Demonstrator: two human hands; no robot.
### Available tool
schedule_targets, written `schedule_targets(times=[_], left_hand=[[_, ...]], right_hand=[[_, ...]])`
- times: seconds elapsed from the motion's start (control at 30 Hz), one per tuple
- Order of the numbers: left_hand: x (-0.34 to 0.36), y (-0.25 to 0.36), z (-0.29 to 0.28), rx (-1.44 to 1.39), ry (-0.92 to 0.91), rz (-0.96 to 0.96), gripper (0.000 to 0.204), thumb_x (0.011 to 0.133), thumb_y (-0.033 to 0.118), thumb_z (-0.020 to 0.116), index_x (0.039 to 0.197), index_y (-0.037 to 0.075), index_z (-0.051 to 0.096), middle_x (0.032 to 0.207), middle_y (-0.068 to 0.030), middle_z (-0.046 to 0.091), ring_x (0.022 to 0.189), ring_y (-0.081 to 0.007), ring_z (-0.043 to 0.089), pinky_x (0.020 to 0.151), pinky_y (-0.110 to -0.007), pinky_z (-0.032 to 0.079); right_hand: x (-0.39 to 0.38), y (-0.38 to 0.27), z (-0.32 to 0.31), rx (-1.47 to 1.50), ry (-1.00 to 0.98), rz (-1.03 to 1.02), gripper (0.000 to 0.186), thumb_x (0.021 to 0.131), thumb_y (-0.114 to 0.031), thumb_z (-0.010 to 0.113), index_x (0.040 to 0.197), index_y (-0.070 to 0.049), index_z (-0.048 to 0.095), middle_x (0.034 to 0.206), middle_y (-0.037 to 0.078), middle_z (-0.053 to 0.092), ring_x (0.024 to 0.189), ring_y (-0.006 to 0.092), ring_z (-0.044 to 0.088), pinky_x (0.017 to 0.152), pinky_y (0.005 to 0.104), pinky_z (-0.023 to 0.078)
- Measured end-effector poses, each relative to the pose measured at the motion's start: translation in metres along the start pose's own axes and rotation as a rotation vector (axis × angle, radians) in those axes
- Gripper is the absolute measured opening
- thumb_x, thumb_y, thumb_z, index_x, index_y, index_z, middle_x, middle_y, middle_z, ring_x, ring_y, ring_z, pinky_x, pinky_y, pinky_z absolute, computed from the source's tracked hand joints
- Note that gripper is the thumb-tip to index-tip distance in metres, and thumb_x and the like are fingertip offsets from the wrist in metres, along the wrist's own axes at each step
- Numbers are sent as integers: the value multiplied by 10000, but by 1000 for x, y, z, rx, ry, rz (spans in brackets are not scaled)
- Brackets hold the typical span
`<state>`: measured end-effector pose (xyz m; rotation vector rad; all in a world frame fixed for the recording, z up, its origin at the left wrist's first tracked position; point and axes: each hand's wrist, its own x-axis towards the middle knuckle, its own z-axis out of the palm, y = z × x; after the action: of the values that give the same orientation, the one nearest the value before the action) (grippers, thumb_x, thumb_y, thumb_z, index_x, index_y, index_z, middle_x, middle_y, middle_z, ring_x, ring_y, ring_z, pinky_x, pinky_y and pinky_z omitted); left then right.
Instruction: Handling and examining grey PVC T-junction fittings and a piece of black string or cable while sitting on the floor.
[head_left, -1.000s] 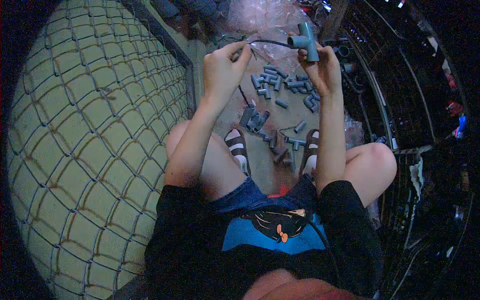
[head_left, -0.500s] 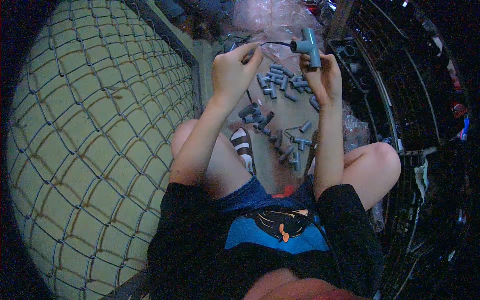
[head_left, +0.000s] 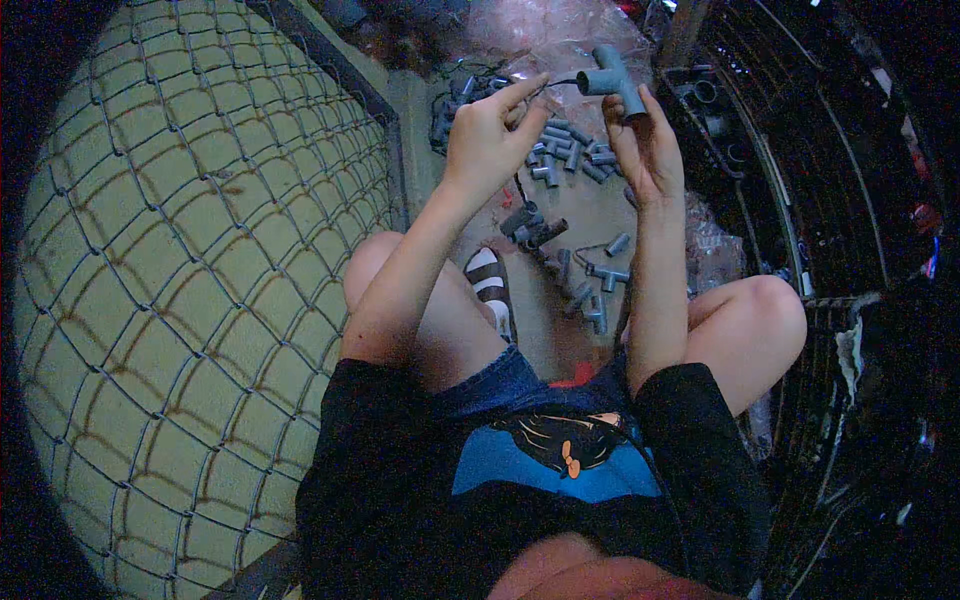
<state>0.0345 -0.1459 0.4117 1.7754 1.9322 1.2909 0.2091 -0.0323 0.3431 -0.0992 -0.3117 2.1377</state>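
Observation:
Up in front of me, my right hand [head_left: 652, 152] grips a grey T-shaped pipe fitting [head_left: 622, 84] by its lower end. The side opening of the fitting faces left. A thin black cord [head_left: 567, 81] runs from that opening to my left hand [head_left: 490, 142], whose thumb and forefinger pinch it. More dark cord hangs down below the left hand toward a cluster of grey fittings [head_left: 530, 226] on the floor. How far the cord reaches inside the fitting is hidden.
Loose grey T fittings [head_left: 570, 152] lie piled beyond my hands, with several more [head_left: 600, 280] between my feet. A chain-link fence [head_left: 200, 300] stands along the left. Crumpled clear plastic [head_left: 560, 35] lies at the far end; dark stacked racks [head_left: 780, 150] line the right.
My left hand has moved right, closer to the fitting, and less cord shows between them. The fitting has tilted, with its top leaning further left.

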Motion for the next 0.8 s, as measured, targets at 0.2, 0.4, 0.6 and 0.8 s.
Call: schedule_targets(times=[0.2,0.4,0.6,0.8], left_hand=[[0,-2,2,38,-2,77,280,893,213,663,1160,144,708,668,-86,635,594,-69,521,559,-258,448],[0,-8,6,-71,-71,15,291,891,238,659,1143,99,704,713,-115,667,599,-117,583,588,-275,475],[-5,-13,25,-57,-102,41,316,927,223,638,1152,2,668,782,-55,672,665,-86,582,627,-262,491],[-9,-26,37,-348,-349,-168,346,948,213,614,1209,-13,601,853,-27,655,699,-90,566,620,-264,473]], right_hand=[[-2,2,-2,-53,98,-2,332,953,-157,620,1147,84,501,1031,193,595,922,239,630,770,270,570],[-5,11,8,-189,143,-49,348,944,-175,638,1115,94,497,1017,212,607,894,239,661,718,236,607],[-11,21,20,-276,211,-87,309,936,-255,658,1009,28,556,888,138,640,750,176,664,589,197,588],[-20,27,35,-489,326,-199,352,912,-372,680,1000,-44,588,845,60,634,685,117,634,545,183,515]])
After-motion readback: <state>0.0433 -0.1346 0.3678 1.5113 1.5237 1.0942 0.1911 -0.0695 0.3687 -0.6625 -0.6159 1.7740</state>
